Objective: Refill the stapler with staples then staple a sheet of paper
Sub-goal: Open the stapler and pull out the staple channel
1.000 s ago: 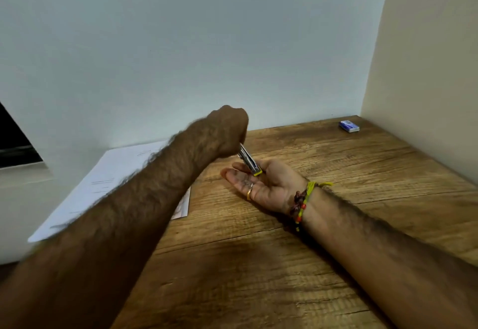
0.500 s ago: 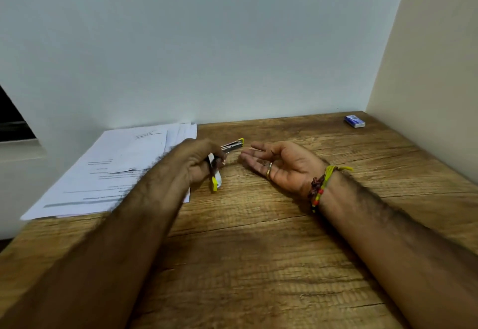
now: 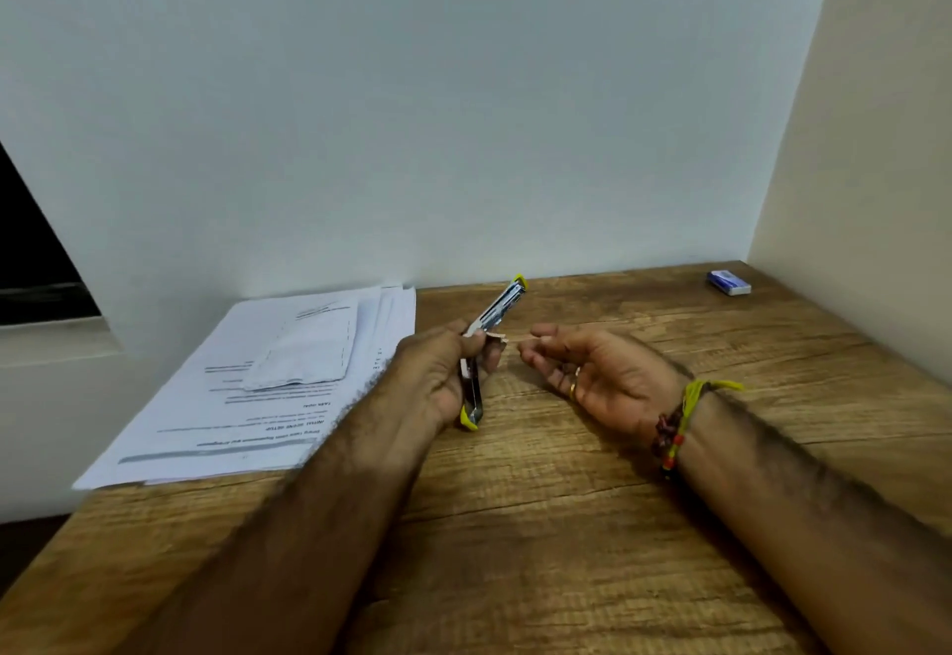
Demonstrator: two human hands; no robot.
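A person's left hand (image 3: 438,371), at the center of the frame, grips a small metal stapler (image 3: 489,345) swung open, one yellow-tipped arm angled up toward the wall, the other pointing down to the wooden surface (image 3: 515,525). The right hand (image 3: 592,371), just right of center, rests palm up with fingers loosely curled, holding nothing, a ring on one finger and beaded and yellow thread bands at the wrist. A stack of printed paper (image 3: 268,386) lies left of center. A small blue staple box (image 3: 729,282) sits at the surface's far right corner.
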